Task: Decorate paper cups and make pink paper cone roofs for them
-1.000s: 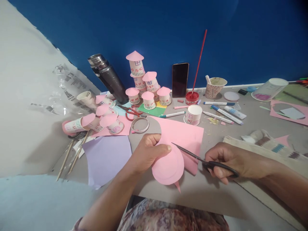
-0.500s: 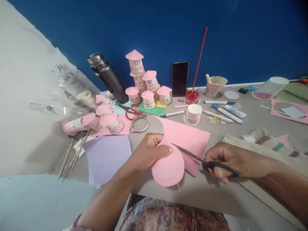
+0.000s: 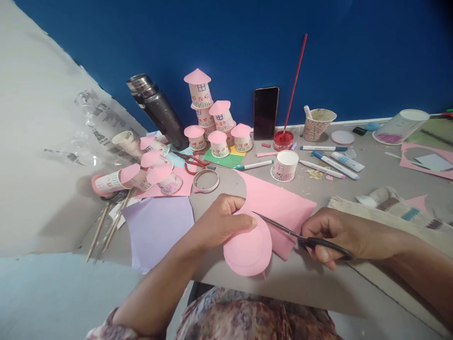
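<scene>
My left hand (image 3: 228, 219) pinches a sheet of pink paper (image 3: 276, 196), thumb on top. A rounded, partly cut disc (image 3: 247, 252) of the same paper hangs below the thumb, with a faint curved line along its edge. My right hand (image 3: 334, 238) grips black-handled scissors (image 3: 283, 229). Their blades look nearly closed and lie across the paper, tips close to my left thumb. Beyond the paper stands a small paper cup (image 3: 284, 166) with a drawn window. A roll of tape (image 3: 206, 181) lies beyond my left hand.
Decorated cups with pink cone roofs (image 3: 217, 144) are stacked at the back, beside a dark flask (image 3: 159, 111). A phone (image 3: 265, 113) leans on the wall near a red paint pot (image 3: 283, 140). Markers (image 3: 323, 148) lie right; purple paper (image 3: 159, 233) lies left; cloth (image 3: 368, 222) lies by my right arm.
The pink sheet has shifted slightly right and my left hand a little with it. The scissors stay almost in place. The camera view has moved slightly.
</scene>
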Demonstrator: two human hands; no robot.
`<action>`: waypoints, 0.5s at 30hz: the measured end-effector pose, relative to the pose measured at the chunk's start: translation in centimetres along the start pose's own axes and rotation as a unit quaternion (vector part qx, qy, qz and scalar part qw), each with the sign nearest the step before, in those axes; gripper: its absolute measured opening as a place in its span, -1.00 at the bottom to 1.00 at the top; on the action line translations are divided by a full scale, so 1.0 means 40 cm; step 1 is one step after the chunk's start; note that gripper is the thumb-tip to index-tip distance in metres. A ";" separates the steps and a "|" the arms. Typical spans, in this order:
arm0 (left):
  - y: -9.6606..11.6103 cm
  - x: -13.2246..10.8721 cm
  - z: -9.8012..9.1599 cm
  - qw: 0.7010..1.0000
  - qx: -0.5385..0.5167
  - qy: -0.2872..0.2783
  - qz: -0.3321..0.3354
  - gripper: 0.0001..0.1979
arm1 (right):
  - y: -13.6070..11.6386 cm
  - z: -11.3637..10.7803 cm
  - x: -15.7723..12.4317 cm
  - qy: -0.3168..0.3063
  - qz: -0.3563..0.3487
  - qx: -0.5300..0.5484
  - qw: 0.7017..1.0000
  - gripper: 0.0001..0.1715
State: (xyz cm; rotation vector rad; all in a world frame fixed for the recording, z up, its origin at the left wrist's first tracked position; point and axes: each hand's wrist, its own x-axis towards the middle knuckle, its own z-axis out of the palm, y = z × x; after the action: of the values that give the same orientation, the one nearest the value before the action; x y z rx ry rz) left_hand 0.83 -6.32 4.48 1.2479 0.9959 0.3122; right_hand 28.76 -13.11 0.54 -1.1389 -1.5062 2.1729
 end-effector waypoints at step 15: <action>0.018 -0.009 -0.012 1.000 0.021 0.009 0.015 -0.78 | -0.009 -0.002 -0.003 0.022 -0.013 -0.018 1.000 -0.35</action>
State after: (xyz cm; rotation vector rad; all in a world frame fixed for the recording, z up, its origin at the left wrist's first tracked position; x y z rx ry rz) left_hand 0.50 -6.00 5.30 1.3011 1.0033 0.3280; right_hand 28.83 -12.97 0.90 -1.1639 -1.5380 2.0995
